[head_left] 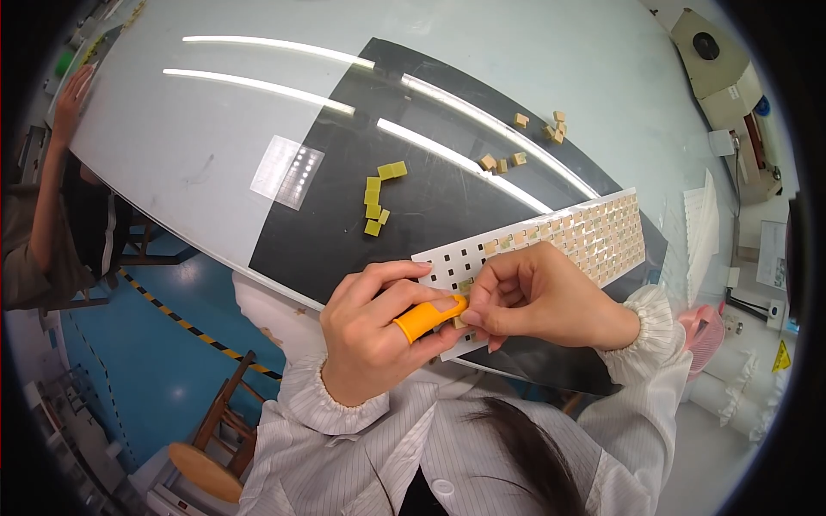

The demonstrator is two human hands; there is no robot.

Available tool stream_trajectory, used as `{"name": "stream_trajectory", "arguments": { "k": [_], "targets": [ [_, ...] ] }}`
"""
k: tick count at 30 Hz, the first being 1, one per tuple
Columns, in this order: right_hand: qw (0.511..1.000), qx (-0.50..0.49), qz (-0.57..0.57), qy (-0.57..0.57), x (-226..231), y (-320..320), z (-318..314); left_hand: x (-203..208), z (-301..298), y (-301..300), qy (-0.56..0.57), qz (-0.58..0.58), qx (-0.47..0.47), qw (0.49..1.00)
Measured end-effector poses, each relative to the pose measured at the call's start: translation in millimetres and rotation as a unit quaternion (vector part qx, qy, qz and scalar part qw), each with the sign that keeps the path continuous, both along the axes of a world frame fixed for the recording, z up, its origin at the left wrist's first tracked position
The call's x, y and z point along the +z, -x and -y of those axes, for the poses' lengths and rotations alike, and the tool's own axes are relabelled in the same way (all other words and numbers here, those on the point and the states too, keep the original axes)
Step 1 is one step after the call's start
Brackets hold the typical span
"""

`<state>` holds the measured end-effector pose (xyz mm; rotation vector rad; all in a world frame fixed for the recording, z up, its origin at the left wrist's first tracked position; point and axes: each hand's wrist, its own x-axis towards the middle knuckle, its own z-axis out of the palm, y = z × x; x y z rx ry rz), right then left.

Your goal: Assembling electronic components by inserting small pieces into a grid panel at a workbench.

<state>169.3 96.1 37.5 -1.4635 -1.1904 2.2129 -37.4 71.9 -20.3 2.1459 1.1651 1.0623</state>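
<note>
My left hand (370, 331) wears an orange finger cot (428, 320) on one finger. Its tip meets the fingertips of my right hand (542, 297). Both hands are closed in a pinch on a small tan block (462, 323), mostly hidden by the fingers. They work over the near left part of a long white perforated sheet (519, 230). Rows of small tan pieces (594, 236) fill its right part, while dark square holes (447, 265) show at the left end.
Several yellow-green blocks (372, 198) lie on the black mat (318, 228). Loose tan blocks (502, 165) are scattered farther right. A white sheet with dots (280, 168) lies left. Another person's arm (53, 163) rests at the table's far left; a wooden stool (206, 471) stands below.
</note>
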Motion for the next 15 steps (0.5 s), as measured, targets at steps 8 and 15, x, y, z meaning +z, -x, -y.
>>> {"name": "stream_trajectory", "arguments": {
  "k": [8,15],
  "targets": [
    [0.972,0.084,0.148,-0.165,12.2,10.3,5.5,2.2,-1.7,-0.2,-0.007,-0.006,-0.007,1.000],
    [0.954,0.120,0.134,-0.241,12.9,-2.7,-1.7,1.5,-0.6,-1.1,-0.006,-0.011,0.000,1.000]
  ]
}}
